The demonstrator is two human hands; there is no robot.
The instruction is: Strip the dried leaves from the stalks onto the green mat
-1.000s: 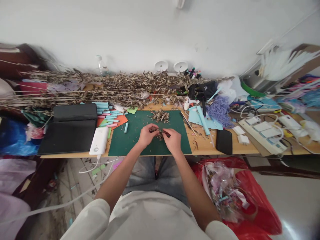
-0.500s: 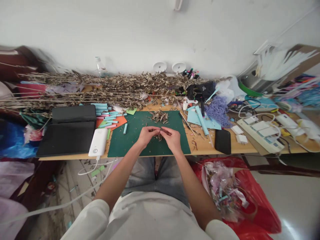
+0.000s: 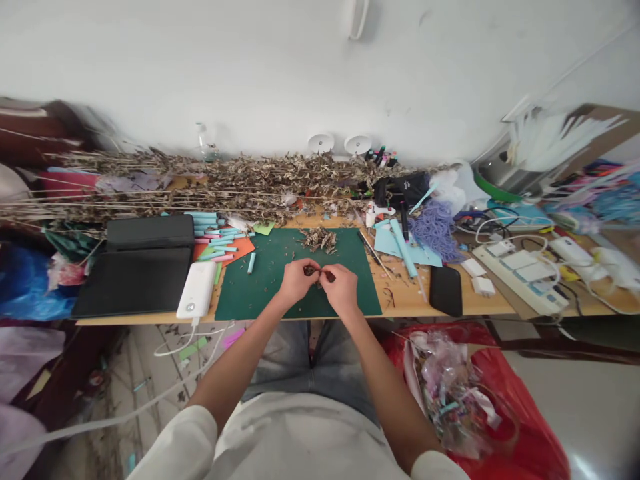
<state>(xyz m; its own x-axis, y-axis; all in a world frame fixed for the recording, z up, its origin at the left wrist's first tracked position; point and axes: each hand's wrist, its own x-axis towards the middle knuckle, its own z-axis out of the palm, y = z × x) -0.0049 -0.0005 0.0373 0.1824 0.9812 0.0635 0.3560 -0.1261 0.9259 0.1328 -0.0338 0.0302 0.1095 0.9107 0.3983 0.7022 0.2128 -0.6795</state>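
My left hand (image 3: 299, 277) and my right hand (image 3: 341, 287) meet over the front of a green cutting mat (image 3: 270, 293). Thumb and fingers of each are pinched together on a bit of dried leaf (image 3: 311, 271), mostly hidden by the fingertips. Behind them on the mat lies a small heap of dried leaves (image 3: 320, 239), with crumbs scattered about it. A short rolled blue paper tube (image 3: 251, 263) rests on the left part of the mat.
Long dried leafy stems (image 3: 240, 175) line the back of the table. To the left are a black tablet case (image 3: 133, 277), a white power bank (image 3: 197, 289) and paper tubes (image 3: 215, 240). Rightward lie a glue gun (image 3: 379, 213), purple yarn (image 3: 436, 230), a phone (image 3: 445, 291) and a power strip (image 3: 523, 277).
My fingers have curled in more tightly, and dried leaf now shows between them. The whole view has shifted slightly with my head.
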